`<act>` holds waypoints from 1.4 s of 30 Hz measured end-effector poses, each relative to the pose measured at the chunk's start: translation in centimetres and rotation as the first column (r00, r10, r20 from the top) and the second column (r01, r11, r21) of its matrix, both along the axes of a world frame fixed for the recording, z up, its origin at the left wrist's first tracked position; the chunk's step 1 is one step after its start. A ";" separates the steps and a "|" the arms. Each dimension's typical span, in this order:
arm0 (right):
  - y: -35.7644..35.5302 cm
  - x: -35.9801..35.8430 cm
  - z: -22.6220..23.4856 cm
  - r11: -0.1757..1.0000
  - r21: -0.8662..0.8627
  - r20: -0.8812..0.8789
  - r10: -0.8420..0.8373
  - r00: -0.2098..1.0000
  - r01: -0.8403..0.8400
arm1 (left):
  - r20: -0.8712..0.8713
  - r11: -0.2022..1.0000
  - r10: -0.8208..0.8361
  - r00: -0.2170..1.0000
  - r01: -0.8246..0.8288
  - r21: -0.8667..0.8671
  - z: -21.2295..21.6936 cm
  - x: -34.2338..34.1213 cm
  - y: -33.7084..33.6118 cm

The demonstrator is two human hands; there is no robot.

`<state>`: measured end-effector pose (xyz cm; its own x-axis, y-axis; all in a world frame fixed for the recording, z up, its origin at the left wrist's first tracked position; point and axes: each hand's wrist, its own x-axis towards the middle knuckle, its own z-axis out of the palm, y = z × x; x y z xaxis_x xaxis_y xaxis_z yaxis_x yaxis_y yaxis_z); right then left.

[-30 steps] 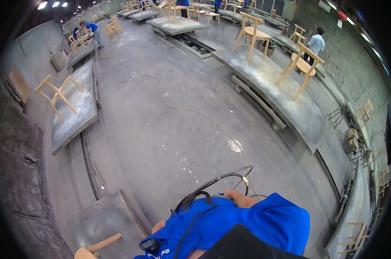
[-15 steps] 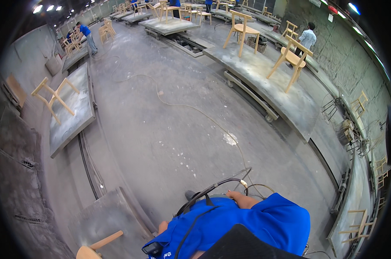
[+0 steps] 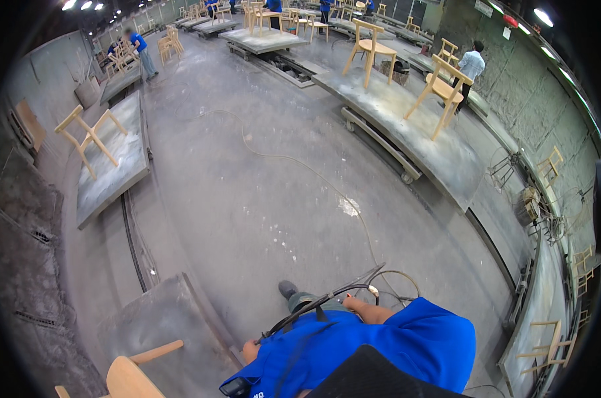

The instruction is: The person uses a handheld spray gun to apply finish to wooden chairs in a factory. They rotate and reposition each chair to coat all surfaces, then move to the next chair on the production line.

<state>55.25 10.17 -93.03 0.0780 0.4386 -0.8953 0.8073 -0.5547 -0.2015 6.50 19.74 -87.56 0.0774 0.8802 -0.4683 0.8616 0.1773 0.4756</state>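
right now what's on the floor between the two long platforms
Head view: bare concrete floor between left platform and right platform, crossed only by a thin hose.

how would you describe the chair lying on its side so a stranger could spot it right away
Start at the long grey platform along the left side of the concrete floor. On its far half lies a pale wooden chair, tipped over with its legs pointing sideways. Every other chair on the platforms stands upright.

Wearer: bright blue short-sleeved shirt (image 3: 406, 338), grey-green trousers (image 3: 303, 302), dark shoe (image 3: 287, 288), dark panel across the chest (image 3: 373, 375).
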 end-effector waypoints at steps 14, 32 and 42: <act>-15.6 -3.7 1.5 0.967 -0.254 -0.071 -0.020 0.997 0.001 | -0.180 0.960 -0.269 0.946 0.247 -0.132 0.6 -0.4 -6.6; -15.6 -2.4 -1.7 0.973 -0.173 -0.103 0.136 0.985 -0.153 | -0.065 0.931 -0.330 0.942 0.313 -0.188 1.6 -1.4 -5.9; -12.7 -3.1 1.1 0.914 -0.184 -0.014 0.365 0.931 -0.361 | 0.211 0.980 -0.081 0.974 0.117 -0.163 0.1 -2.7 -12.6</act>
<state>52.15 -2.55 -91.92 -0.0372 0.2713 -0.9618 0.9629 -0.2478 -0.1071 3.79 7.12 -87.46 0.2688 0.7703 -0.5782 0.7683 0.1906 0.6111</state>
